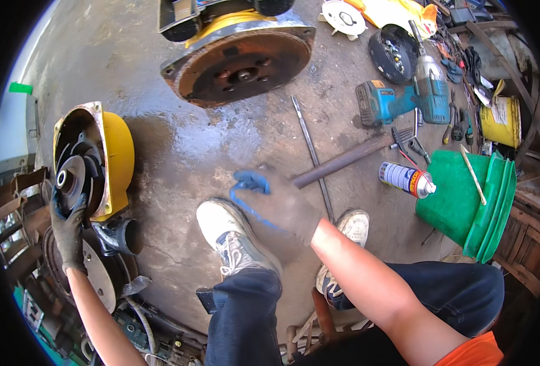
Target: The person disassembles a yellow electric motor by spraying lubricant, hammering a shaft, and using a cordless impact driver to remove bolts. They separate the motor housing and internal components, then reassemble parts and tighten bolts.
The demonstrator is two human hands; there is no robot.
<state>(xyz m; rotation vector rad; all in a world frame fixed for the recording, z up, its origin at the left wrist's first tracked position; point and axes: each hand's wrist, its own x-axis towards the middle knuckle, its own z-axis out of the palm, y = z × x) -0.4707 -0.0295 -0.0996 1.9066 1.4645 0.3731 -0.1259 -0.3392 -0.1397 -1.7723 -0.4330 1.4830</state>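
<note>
My left hand (pixel 68 229), in a grey and blue glove, grips the lower rim of a dark round impeller (pixel 75 177) inside a yellow cast housing (pixel 117 168) standing on the left. My gloved right hand (pixel 270 201) is over the floor between my shoes, smeared by motion, so its fingers are unclear. It is near a long brown-handled tool (pixel 343 163) and a thin metal bar (pixel 304 131) lying on the floor. At the top stands a larger machine part with a rusty round face (pixel 221 67) and yellow body. A black pipe elbow (pixel 117 235) sits below the housing.
On the right are a cordless impact wrench (pixel 431 100), a battery tool (pixel 373 104), a spray can (pixel 404 180), a green bucket (pixel 459 213), a round black tray of small parts (pixel 392 49) and scattered tools. Metal scrap crowds the lower left.
</note>
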